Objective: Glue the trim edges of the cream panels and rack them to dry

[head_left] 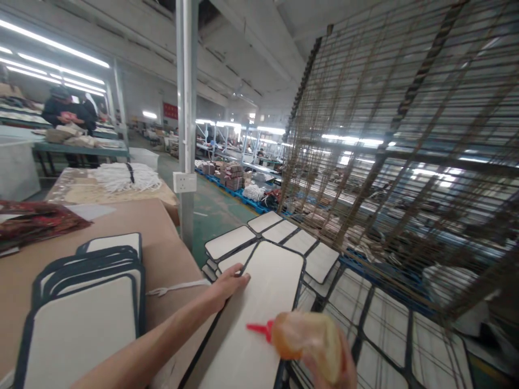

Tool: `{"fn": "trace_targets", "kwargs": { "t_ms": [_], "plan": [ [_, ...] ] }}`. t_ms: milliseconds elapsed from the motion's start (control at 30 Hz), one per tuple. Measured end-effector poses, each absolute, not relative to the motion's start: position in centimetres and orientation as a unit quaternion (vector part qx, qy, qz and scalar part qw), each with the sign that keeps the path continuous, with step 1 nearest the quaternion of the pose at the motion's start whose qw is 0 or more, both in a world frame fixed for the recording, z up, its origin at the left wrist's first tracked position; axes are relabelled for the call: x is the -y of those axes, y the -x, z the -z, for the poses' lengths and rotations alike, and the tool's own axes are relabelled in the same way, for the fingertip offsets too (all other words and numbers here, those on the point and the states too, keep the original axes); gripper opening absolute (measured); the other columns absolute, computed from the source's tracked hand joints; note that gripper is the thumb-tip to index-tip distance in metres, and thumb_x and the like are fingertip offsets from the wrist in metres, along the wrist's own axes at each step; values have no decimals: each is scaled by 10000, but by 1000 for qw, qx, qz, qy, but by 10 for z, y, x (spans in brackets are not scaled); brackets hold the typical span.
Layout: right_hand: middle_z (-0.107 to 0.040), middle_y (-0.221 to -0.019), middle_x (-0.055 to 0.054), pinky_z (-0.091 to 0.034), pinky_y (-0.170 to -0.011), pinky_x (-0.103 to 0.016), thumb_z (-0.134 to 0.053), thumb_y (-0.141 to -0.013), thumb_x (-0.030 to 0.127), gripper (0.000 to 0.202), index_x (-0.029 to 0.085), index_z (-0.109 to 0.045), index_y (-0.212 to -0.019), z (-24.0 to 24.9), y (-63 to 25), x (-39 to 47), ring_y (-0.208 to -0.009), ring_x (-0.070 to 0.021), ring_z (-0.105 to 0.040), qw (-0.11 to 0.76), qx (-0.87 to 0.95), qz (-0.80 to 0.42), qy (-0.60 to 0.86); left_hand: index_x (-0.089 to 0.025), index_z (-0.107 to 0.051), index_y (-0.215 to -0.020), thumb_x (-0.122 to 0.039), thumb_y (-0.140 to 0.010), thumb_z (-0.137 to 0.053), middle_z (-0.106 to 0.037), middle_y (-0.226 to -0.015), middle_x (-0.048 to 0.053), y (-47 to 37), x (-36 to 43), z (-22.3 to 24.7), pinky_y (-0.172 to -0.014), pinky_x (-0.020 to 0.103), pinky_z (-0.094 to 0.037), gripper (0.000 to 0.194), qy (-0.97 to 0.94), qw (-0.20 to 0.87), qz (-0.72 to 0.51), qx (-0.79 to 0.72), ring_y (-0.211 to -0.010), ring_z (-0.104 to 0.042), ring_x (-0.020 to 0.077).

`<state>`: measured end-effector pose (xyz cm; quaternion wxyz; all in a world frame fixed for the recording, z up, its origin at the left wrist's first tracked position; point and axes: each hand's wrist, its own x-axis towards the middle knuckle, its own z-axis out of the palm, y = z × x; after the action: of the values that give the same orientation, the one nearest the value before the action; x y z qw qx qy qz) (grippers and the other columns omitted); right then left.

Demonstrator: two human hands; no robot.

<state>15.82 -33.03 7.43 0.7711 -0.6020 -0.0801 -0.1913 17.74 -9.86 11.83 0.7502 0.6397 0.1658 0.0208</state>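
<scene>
My left hand [232, 283] is closed on the left edge of a long cream panel with a dark border [263, 292], thumb on its top face. In my right hand [344, 362] is a yellowish squeeze bottle [306, 340] with a red nozzle, blurred by motion. The nozzle points left over the panel; whether it touches the surface I cannot tell. More dark-edged cream panels [320, 259] lie spread out beyond and beneath this one. On the left, a stack of similar panels [85, 329] rests on a brown table [162, 232].
A tall wire rack [389, 119] leans over the right side, with panels under its wires. A metal post with a socket box [185, 182] stands past the table corner. A bundle of white cords [127, 177] and dark red material [36, 221] lie left. A person [68, 111] stands farther back.
</scene>
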Motion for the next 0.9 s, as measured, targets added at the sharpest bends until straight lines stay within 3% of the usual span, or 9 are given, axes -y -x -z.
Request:
{"fn": "trace_targets", "kwargs": {
  "t_ms": [67, 133, 200, 300, 367, 533, 700, 767, 900],
  "plan": [
    [-689, -821, -57, -557, -578, -385, -658, -705, 465, 339, 236, -622, -953, -64, -143, 330, -704, -276, -657, 791, 74, 142, 591, -207, -493, -841, -452, -570, -688, -522, -589, -61, -180, 101, -118, -473, 208, -322, 413, -669, 729, -26, -146, -524, -491, 119],
    [-695, -841, -60, -559, -578, -390, -589, -746, 515, 354, 246, -607, -974, -74, -146, 338, -720, -283, -663, 817, 56, 126, 560, -202, -499, -818, -447, -614, -660, -506, -593, -61, -180, 108, -121, -471, 203, -299, 357, -700, 702, -48, -120, -527, -469, 108],
    [-679, -886, -47, -556, -633, -363, -762, -588, 414, 488, 222, -581, -998, -96, -168, 352, -754, -257, -651, 796, 64, 200, 568, -197, -506, -779, -433, -644, -639, -494, -594, -58, -177, 119, -126, -484, 201, -295, 303, -726, 678, -65, -95, -545, -461, 103],
    [-648, -958, -57, -528, -755, -364, -812, -520, 334, 579, 179, -571, -1023, -123, -199, 376, -841, -233, -618, 753, 70, 278, 593, -188, -513, -749, -411, -656, -638, -498, -606, -51, -174, 138, -134, -520, 195, -322, 273, -742, 664, -69, -63, -587, -475, 104],
    [-651, -952, -62, -533, -745, -373, -824, -494, 314, 590, 174, -582, -1013, -120, -198, 387, -837, -245, -619, 757, 75, 258, 596, -185, -512, -774, -412, -652, -643, -514, -620, -47, -177, 145, -136, -515, 197, -328, 288, -738, 669, -64, -59, -582, -482, 105],
    [-689, -789, -32, -554, -521, -325, -809, -518, 343, 454, 218, -636, -919, -88, -153, 399, -655, -245, -641, 803, 50, 167, 570, -191, -469, -807, -451, -643, -624, -495, -602, -59, -185, 153, -134, -470, 198, -294, 344, -728, 677, -74, -86, -517, -449, 95],
    [-661, -808, -2, -535, -637, -278, -828, -481, 312, 547, 189, -593, -960, -117, -185, 432, -692, -180, -622, 789, 30, 275, 549, -185, -473, -751, -415, -650, -619, -469, -589, -68, -180, 181, -142, -479, 188, -277, 291, -754, 653, -54, -52, -522, -408, 80],
    [-657, -854, -20, -533, -676, -306, -835, -460, 322, 581, 179, -594, -969, -118, -196, 447, -742, -197, -618, 777, 28, 293, 557, -177, -489, -745, -406, -649, -622, -477, -601, -60, -179, 195, -144, -498, 188, -292, 282, -747, 662, -52, -33, -547, -418, 84],
    [-677, -827, -50, -545, -575, -347, -841, -450, 389, 604, 190, -612, -972, -85, -172, 454, -689, -246, -630, 778, 27, 206, 593, -178, -492, -740, -410, -619, -636, -462, -579, -66, -187, 213, -142, -502, 194, -298, 299, -721, 689, -55, -54, -539, -418, 89]
  ]
}}
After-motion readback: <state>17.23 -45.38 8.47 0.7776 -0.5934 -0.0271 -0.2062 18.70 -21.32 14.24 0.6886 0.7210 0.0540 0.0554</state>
